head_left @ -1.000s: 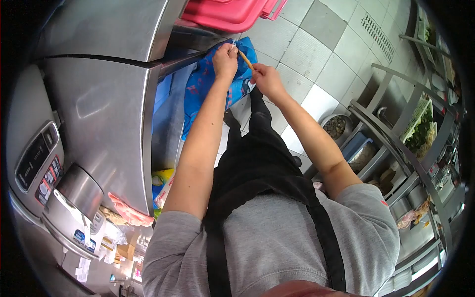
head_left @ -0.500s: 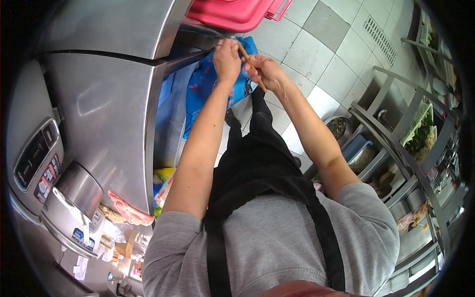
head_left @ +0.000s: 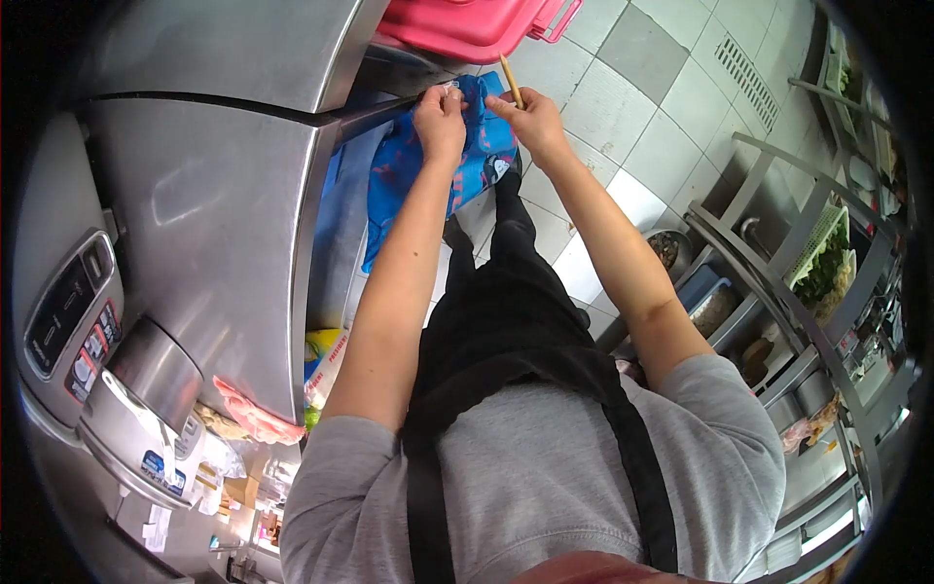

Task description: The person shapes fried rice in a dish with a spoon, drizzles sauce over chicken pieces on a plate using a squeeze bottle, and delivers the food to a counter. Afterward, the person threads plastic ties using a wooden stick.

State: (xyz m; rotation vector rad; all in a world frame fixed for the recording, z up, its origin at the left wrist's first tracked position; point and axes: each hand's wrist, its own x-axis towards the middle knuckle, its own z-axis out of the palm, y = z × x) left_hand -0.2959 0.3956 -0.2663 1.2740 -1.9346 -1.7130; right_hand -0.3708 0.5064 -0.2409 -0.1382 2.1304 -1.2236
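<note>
A blue bag (head_left: 399,161) with red-pink marks hangs or leans beside the steel cabinet, in front of my legs. My left hand (head_left: 442,125) is closed at the bag's upper part, its fingertips pinched on a small whitish bit that I cannot make out. To its right, my right hand (head_left: 533,122) grips a thin tan stick (head_left: 510,78) that looks wooden. The stick points up and away, its tip near the pink lid. The two hands are apart, both over or close to the bag.
A pink plastic lid or bin (head_left: 467,29) stands beyond the hands. The steel cabinet (head_left: 195,224) rises close on the left. At right, a metal rack (head_left: 778,263) holds a green basket of leafy greens (head_left: 822,258); a metal bowl (head_left: 666,248) sits near it. A floor drain (head_left: 747,83) lies farther off.
My right hand has moved away from the left one, and the stick has swung from pointing down toward me to pointing up. My left hand has shifted slightly down and left.
</note>
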